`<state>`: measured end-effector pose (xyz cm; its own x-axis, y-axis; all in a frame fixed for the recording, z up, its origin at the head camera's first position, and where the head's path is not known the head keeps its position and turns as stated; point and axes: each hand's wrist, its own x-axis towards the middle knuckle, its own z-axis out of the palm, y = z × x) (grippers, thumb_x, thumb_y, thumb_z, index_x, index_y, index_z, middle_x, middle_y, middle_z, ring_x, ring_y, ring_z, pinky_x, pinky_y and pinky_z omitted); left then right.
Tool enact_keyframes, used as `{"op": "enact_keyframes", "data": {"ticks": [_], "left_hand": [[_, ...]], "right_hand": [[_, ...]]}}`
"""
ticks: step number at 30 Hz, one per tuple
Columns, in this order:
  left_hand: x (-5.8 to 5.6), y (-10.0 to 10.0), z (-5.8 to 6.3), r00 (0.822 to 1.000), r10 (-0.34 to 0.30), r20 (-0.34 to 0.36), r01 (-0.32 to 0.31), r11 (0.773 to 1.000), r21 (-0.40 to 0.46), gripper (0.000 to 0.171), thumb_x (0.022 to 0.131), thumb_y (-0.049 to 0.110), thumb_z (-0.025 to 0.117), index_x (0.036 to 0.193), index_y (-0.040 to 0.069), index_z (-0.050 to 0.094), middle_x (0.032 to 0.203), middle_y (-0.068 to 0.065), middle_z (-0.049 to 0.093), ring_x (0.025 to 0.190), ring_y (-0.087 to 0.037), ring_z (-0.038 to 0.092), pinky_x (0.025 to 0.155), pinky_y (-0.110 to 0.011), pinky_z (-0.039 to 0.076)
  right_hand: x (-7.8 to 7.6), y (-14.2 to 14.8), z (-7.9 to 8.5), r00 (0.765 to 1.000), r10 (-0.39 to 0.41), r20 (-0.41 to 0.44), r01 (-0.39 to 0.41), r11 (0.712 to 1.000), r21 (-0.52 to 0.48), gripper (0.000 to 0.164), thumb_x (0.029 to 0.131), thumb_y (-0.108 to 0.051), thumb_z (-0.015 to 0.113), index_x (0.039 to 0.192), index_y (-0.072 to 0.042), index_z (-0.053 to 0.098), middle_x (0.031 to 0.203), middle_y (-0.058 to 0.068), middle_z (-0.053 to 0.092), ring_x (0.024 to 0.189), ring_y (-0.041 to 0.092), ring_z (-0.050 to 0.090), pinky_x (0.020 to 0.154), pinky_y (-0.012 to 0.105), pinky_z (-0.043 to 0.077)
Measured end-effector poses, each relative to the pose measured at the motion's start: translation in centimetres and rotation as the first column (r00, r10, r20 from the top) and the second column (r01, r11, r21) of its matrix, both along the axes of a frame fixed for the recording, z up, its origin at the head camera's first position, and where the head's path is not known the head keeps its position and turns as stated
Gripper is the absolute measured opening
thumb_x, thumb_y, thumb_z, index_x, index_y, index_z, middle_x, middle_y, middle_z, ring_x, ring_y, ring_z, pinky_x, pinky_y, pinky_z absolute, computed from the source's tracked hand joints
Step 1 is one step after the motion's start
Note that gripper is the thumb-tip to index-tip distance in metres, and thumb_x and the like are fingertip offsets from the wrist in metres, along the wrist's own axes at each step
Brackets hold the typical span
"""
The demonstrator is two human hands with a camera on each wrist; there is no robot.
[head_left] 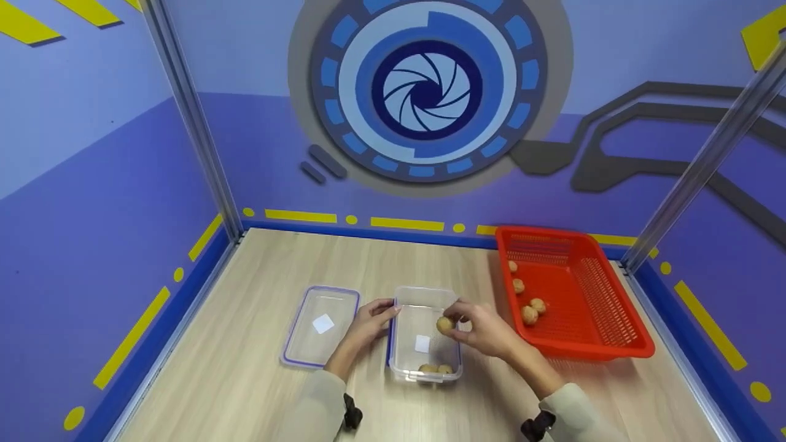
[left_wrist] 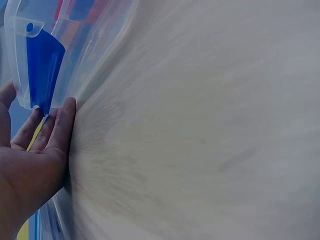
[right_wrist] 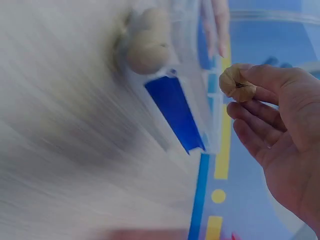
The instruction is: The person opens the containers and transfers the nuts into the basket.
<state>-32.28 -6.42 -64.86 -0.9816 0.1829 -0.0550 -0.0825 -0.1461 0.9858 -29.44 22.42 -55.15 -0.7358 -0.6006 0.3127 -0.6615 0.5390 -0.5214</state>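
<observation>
My right hand (head_left: 488, 328) pinches a walnut (head_left: 445, 325) between thumb and fingertips, over the right side of a clear plastic food container (head_left: 408, 372). In the right wrist view the walnut (right_wrist: 235, 84) shows a dark crack, above the container's rim. Several walnuts (head_left: 428, 368) lie inside the container at its near end. On the container's left side, my left hand (head_left: 368, 325) touches the wall and rim. Its fingers (left_wrist: 61, 127) are fairly straight beside a blue latch (left_wrist: 44, 70) in the left wrist view.
A clear lid (head_left: 305, 337) with a blue seal and a white label lies on the table left of the container. On the right stands a red plastic basket (head_left: 577, 307) with several walnuts (head_left: 529, 315) along its left side. Blue walls (head_left: 245, 153) enclose the table.
</observation>
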Motion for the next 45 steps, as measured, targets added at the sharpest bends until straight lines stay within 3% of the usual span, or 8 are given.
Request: {"op": "enact_keyframes", "data": {"ticks": [7, 14, 22, 24, 29, 34, 37, 45], "left_hand": [[0.0, 0.1, 0.0, 1.000, 0.016, 0.008, -0.016, 1.000, 0.005, 0.050, 0.103, 0.019, 0.071, 0.142, -0.009, 0.057, 0.133, -0.018, 0.068, 0.123, -0.043, 0.065, 0.094, -0.041, 0.062], [-0.1, 0.1, 0.1, 1.000, 0.020, 0.014, -0.020, 1.000, -0.017, 0.049, 0.103, 0.021, 0.072, 0.142, -0.006, 0.059, 0.131, -0.016, 0.068, 0.117, -0.033, 0.068, 0.094, -0.040, 0.061], [0.2, -0.3, 0.2, 0.999, 0.030, 0.012, -0.029, 0.997, -0.077, 0.053, 0.103, 0.027, 0.073, 0.143, -0.004, 0.058, 0.136, -0.018, 0.067, 0.118, -0.032, 0.067, 0.095, -0.041, 0.061], [0.1, -0.3, 0.1, 1.000, 0.021, 0.010, -0.021, 0.998, -0.055, 0.053, 0.103, 0.025, 0.072, 0.144, -0.006, 0.057, 0.135, -0.018, 0.066, 0.119, -0.032, 0.067, 0.097, -0.042, 0.060], [-0.3, -0.2, -0.2, 1.000, 0.020, 0.011, -0.020, 1.000, 0.002, 0.051, 0.103, 0.019, 0.071, 0.142, -0.009, 0.056, 0.128, -0.015, 0.069, 0.116, -0.033, 0.067, 0.096, -0.042, 0.061], [0.0, -0.2, -0.2, 1.000, 0.021, 0.016, -0.021, 1.000, -0.015, 0.051, 0.104, 0.020, 0.071, 0.143, -0.008, 0.056, 0.132, -0.017, 0.067, 0.113, -0.024, 0.068, 0.096, -0.041, 0.061], [0.1, -0.2, -0.2, 0.999, 0.026, 0.023, -0.025, 0.999, -0.019, 0.051, 0.103, 0.021, 0.072, 0.143, -0.007, 0.057, 0.131, -0.016, 0.068, 0.115, -0.028, 0.068, 0.095, -0.040, 0.061], [-0.1, 0.1, -0.3, 0.999, 0.033, 0.032, -0.033, 0.999, -0.002, 0.049, 0.102, 0.020, 0.072, 0.141, -0.007, 0.058, 0.129, -0.015, 0.069, 0.120, -0.039, 0.066, 0.092, -0.037, 0.062]], "right_hand": [[-0.8, 3.0, 1.4, 0.993, -0.118, -0.020, 0.113, 0.979, -0.170, 0.023, 0.088, -0.012, 0.089, 0.108, -0.010, 0.078, 0.103, -0.003, 0.074, 0.093, 0.017, 0.072, 0.085, 0.041, 0.064], [-1.4, 6.5, 2.6, 0.974, -0.220, 0.051, 0.225, 0.931, -0.287, 0.030, 0.086, -0.006, 0.089, 0.114, -0.005, 0.076, 0.108, 0.003, 0.075, 0.096, 0.023, 0.073, 0.087, 0.044, 0.064], [-2.3, 9.8, 2.8, 0.928, -0.366, 0.072, 0.369, 0.872, -0.322, 0.033, 0.090, -0.012, 0.086, 0.120, -0.005, 0.074, 0.111, 0.009, 0.075, 0.101, 0.026, 0.072, 0.088, 0.026, 0.060], [-2.6, 10.5, 2.6, 0.916, -0.394, 0.078, 0.396, 0.855, -0.335, 0.034, 0.091, -0.014, 0.086, 0.121, -0.004, 0.074, 0.112, 0.011, 0.076, 0.102, 0.029, 0.072, 0.087, 0.022, 0.059], [-3.2, 12.2, 2.1, 0.882, -0.460, 0.098, 0.465, 0.823, -0.325, 0.034, 0.094, -0.016, 0.084, 0.123, -0.002, 0.073, 0.114, 0.013, 0.076, 0.106, 0.030, 0.071, 0.090, 0.026, 0.059], [-3.6, 13.5, 1.0, 0.846, -0.518, 0.126, 0.530, 0.793, -0.301, 0.037, 0.095, -0.021, 0.083, 0.124, -0.001, 0.072, 0.114, 0.015, 0.075, 0.105, 0.029, 0.070, 0.085, 0.014, 0.054], [-3.8, 13.9, 0.3, 0.826, -0.544, 0.149, 0.562, 0.778, -0.281, 0.039, 0.096, -0.024, 0.082, 0.126, -0.001, 0.071, 0.115, 0.017, 0.075, 0.106, 0.029, 0.069, 0.081, 0.007, 0.050], [-4.5, 14.7, -0.6, 0.791, -0.585, 0.180, 0.612, 0.749, -0.253, 0.038, 0.096, -0.023, 0.082, 0.125, 0.001, 0.072, 0.115, 0.019, 0.076, 0.106, 0.033, 0.071, 0.077, 0.007, 0.050]]}}
